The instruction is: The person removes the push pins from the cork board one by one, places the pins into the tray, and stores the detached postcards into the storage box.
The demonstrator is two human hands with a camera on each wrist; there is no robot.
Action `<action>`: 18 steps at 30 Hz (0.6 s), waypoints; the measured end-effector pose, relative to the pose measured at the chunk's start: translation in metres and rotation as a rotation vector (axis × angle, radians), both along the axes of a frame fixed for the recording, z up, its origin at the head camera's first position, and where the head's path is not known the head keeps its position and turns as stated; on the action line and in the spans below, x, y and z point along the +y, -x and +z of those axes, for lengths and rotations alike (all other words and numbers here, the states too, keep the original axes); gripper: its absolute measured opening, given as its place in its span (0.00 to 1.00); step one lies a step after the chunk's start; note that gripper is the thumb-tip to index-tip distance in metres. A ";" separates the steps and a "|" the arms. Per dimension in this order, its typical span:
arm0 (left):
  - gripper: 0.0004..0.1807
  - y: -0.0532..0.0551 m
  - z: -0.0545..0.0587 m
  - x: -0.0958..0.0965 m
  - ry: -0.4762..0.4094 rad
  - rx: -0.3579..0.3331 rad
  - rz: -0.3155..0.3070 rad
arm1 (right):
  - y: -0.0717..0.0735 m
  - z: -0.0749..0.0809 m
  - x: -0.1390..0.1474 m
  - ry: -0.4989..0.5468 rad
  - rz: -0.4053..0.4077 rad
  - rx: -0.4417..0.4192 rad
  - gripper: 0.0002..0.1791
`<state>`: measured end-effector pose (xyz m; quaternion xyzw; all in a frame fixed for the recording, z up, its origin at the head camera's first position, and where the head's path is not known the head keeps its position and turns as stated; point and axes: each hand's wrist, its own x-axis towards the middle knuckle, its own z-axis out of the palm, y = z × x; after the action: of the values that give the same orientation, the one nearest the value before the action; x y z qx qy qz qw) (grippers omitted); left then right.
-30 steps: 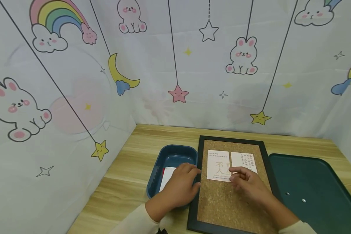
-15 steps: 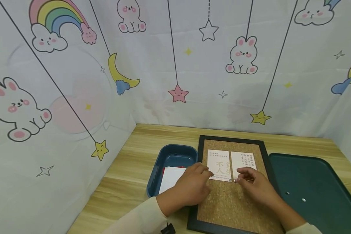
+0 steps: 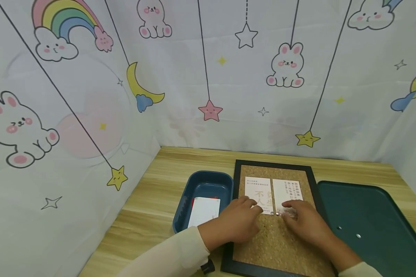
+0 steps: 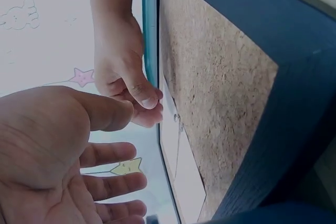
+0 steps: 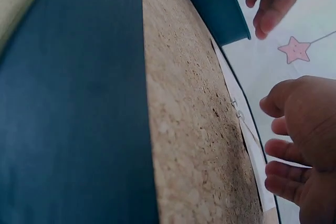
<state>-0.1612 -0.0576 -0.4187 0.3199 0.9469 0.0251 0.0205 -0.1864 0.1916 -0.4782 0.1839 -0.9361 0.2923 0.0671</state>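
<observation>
Two printed white cards lie side by side on a black-framed cork board (image 3: 263, 246): a left card (image 3: 256, 186) and a right card (image 3: 286, 188). At their adjoining near corners sit two small shiny pins, a left pin (image 3: 272, 213) and a right pin (image 3: 277, 214). My left hand (image 3: 240, 219) is over the near edge of the left card, fingers loosely spread and holding nothing; its palm (image 4: 42, 150) shows in the left wrist view. Over the right card's near part, my right hand (image 3: 305, 221) has thumb and forefinger apart, with nothing between them in the right wrist view (image 5: 310, 135).
Left of the board stands a blue bin (image 3: 180, 215) holding white cards (image 3: 204, 211) and something red. A dark green tray (image 3: 364, 204) on the right carries a few small shiny pieces (image 3: 358, 236). A printed curtain (image 3: 180, 77) hangs behind the wooden table (image 3: 138, 215).
My left hand has moved right, from the bin's edge onto the left card. My right hand has shifted slightly right off the pins, and its thumb and forefinger have parted.
</observation>
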 end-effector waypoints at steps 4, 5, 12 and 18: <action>0.23 0.005 -0.004 0.007 0.020 -0.035 -0.012 | 0.002 -0.001 -0.001 -0.053 0.011 0.015 0.14; 0.24 0.006 -0.006 0.009 0.029 -0.044 -0.015 | 0.002 -0.001 -0.001 -0.063 0.016 0.014 0.14; 0.27 0.013 -0.012 0.025 0.118 -0.109 0.005 | 0.005 -0.002 -0.005 -0.100 0.051 0.015 0.11; 0.30 0.020 -0.015 0.035 0.160 -0.116 0.049 | 0.007 -0.001 -0.008 -0.123 0.033 0.031 0.11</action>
<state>-0.1811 -0.0224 -0.4333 0.2921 0.9506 -0.0319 0.1000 -0.1931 0.1833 -0.4790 0.2075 -0.9480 0.2323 0.0655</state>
